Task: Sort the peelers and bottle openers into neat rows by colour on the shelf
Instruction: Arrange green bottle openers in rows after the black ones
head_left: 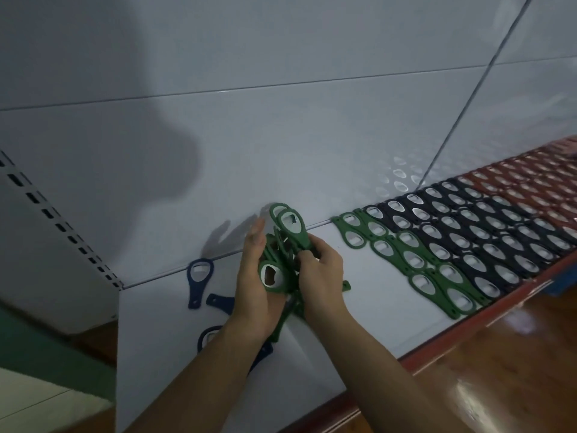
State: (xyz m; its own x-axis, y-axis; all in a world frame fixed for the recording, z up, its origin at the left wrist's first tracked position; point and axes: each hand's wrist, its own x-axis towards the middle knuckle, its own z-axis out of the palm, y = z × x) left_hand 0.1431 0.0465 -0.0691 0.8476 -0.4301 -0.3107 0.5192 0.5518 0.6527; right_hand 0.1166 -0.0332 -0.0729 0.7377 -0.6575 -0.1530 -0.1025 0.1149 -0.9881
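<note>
Green plastic with oval metal inserts makes up the bunch of bottle openers (278,267) held just above the white shelf (368,295), near its middle and well in from the red front edge (468,328). The two hands are close together with the bunch between them. The left hand (253,276) lies against the bunch's left side with its fingers nearly straight and pointing up towards the back panel (281,135); its thumb is hidden. The right hand (318,270) has its fingers curled round the handle end of the top opener (290,225), which stands up out of the bunch with its head tilted towards the panel. To the right, just apart from the hands, green rows (412,260) of openers lie flat on the shelf, overlapping head to handle; beside them come dark navy rows (487,235), and beyond those red rows (530,182) run to the far end. To the left of the hands, loose blue openers (199,276) lie scattered on the shelf, some partly covered by the left forearm. A slotted upright (46,210) runs along the left side of the panel, and a glossy wooden floor (530,354) shows below the shelf edge.
</note>
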